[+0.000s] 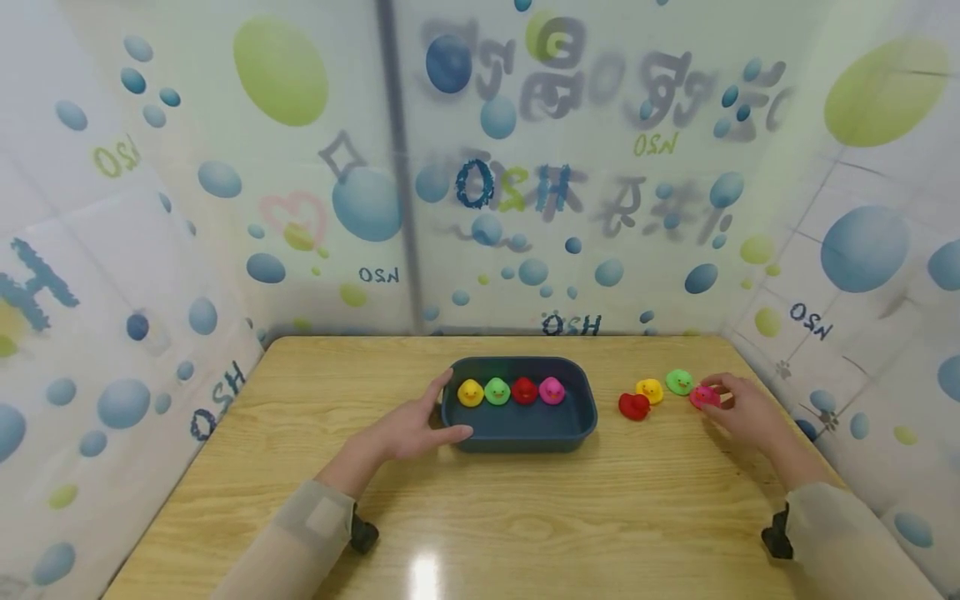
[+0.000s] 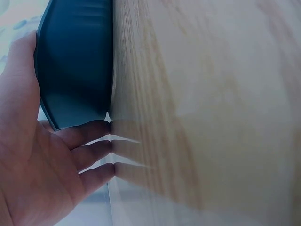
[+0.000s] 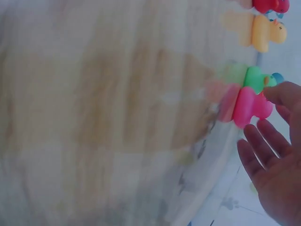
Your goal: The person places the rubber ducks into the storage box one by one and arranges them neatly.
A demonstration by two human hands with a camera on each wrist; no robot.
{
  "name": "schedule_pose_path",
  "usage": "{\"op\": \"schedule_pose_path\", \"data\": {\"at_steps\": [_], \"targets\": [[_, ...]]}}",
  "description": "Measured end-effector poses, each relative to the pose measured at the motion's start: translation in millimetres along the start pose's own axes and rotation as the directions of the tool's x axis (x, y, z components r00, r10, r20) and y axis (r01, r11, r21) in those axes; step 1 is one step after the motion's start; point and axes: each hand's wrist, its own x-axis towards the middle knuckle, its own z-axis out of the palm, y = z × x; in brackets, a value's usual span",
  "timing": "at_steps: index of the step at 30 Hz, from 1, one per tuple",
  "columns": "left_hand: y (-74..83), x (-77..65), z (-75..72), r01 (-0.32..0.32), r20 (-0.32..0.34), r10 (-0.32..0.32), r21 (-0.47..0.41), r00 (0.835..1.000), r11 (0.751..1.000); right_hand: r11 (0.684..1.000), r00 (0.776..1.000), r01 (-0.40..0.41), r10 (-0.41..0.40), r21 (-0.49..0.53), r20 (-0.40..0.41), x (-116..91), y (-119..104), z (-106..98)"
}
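A dark blue tray (image 1: 525, 435) stands on the table, with a yellow duck (image 1: 471, 393), a green duck (image 1: 497, 392), a red duck (image 1: 524, 391) and a pink duck (image 1: 552, 391) in a row inside. My left hand (image 1: 408, 427) holds the tray's left end, its thumb at the near rim and fingers round the far corner. Over on the right, my right hand (image 1: 750, 412) has thumb and forefinger about another pink toy duck (image 1: 703, 397), which sits on the table. Its other fingers are spread beside the duck in the right wrist view.
Left of the right hand lie a second green duck (image 1: 679, 382), a second yellow duck (image 1: 649, 391) and a second red duck (image 1: 634, 407). The wooden table (image 1: 525, 517) meets patterned curtains (image 1: 480, 275) at the back and sides.
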Motion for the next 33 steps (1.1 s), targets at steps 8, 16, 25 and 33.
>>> {"op": "schedule_pose_path", "data": {"at_steps": [8, 16, 25, 33], "targets": [[1.4, -0.4, -0.7, 0.0, 0.0, 0.0, 0.0, 1.0, 1.0, 0.999, 0.998, -0.035, 0.035, 0.003, 0.059, 2, 2, -5], [-0.1, -0.1, -0.7, -0.007, -0.003, 0.007, -0.007, 1.0, 1.0, 0.998, 0.996, -0.054, 0.057, -0.039, 0.074, 4, -5, -5], [-0.4, 0.3, -0.6, -0.007, -0.003, 0.007, -0.002, 1.0, 1.0, 0.994, 0.994, -0.051, 0.06, -0.093, 0.092, 3, -13, -3], [-3.0, 2.6, 1.1, -0.013, -0.001, 0.013, 0.01, 1.0, 1.0, 0.994, 0.994, -0.02, 0.031, -0.107, 0.106, -7, -12, -2]]}}
